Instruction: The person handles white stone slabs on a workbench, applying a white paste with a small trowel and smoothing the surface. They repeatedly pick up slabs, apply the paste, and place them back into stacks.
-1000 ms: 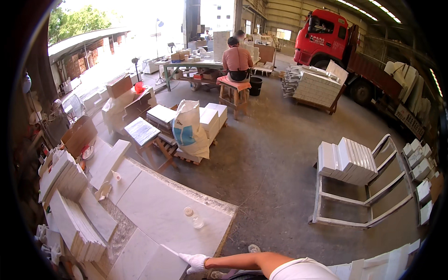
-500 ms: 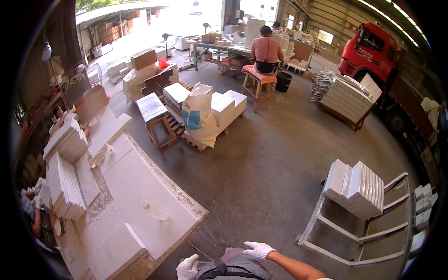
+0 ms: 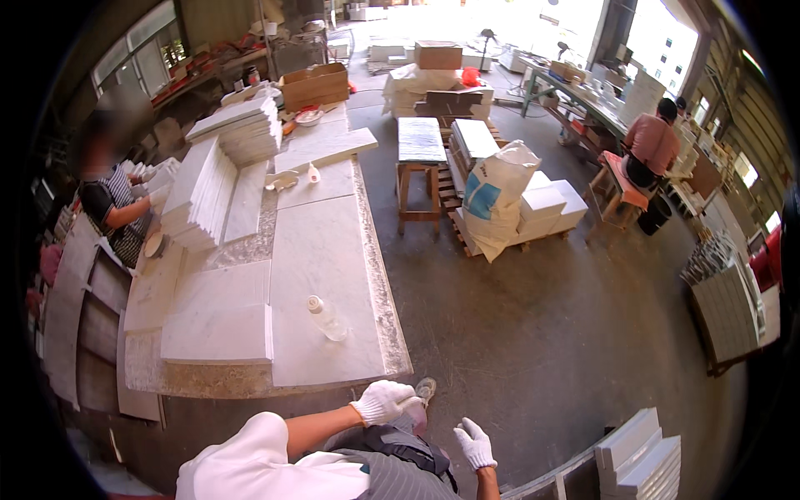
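My left hand (image 3: 385, 403), in a white knit glove, hangs in front of my body just below the near end of the worktable. Its fingers are loosely bent, and nothing shows in them. My right hand (image 3: 476, 443), gloved the same way, is held low over the floor with its fingers apart and nothing in it. On the table (image 3: 388, 329) a clear plastic bottle (image 3: 327, 319) lies tilted on a large white marble slab (image 3: 315, 242). Flat slabs (image 3: 218, 333) cover the near left part. A row of thin slabs (image 3: 197, 196) stands farther back.
A co-worker in a striped apron (image 3: 125, 221) stands at the table's left. Ahead are a wooden stool (image 3: 421, 175), a white sack (image 3: 498, 200) and a pallet with white blocks (image 3: 554, 208). Another person sits (image 3: 652, 143) far right. Stacked slabs (image 3: 637, 458) stand on a metal rack, lower right.
My view has turned left, so the table now fills the left and middle, and the rack has slid to the lower right edge. My left hand reaches farther forward; my right is drawn nearer.
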{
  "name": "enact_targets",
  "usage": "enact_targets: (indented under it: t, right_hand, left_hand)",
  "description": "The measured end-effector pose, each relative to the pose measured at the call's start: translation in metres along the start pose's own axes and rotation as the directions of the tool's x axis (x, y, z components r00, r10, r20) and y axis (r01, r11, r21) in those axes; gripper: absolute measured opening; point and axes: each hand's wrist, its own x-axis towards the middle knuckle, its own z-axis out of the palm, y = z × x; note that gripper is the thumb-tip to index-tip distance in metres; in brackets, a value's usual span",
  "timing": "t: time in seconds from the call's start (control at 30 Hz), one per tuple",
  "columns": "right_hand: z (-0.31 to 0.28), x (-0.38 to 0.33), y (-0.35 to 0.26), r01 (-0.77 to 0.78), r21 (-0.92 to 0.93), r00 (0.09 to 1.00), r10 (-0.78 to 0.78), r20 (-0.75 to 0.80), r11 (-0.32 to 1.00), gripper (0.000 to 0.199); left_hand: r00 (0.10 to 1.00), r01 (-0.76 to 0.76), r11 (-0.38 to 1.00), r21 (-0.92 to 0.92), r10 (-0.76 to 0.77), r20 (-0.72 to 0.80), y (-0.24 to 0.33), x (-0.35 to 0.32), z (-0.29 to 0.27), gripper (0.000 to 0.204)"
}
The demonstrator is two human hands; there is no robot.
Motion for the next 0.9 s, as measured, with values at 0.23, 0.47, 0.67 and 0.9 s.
enact_targets:
  t: [0.23,0.47,0.67,0.9]
  right_hand:
    - [-0.034,0.122,-0.099,0.225,-0.248,0.97,-0.194,0.146,0.942,0.055]
    - [-0.075,0.19,-0.099,0.04,-0.358,0.977,0.039,0.212,0.933,0.056]
    - [-0.052,0.258,-0.136,-0.065,-0.32,0.893,0.198,0.404,0.945,0.057]
    - [-0.011,0.373,-0.208,0.483,-0.487,0.675,0.045,0.737,0.728,0.058]
  left_hand:
    - [0.966,0.01,0.968,0.25,0.055,-0.252,-0.042,0.107,0.0,0.018]
    - [0.943,0.1,0.95,0.296,0.005,-0.334,-0.091,0.138,0.013,0.019]
    - [0.886,0.265,0.928,0.263,-0.127,-0.446,-0.092,0.136,0.016,0.031]
    - [0.808,0.448,0.861,0.24,-0.275,-0.521,-0.079,0.149,0.003,0.033]
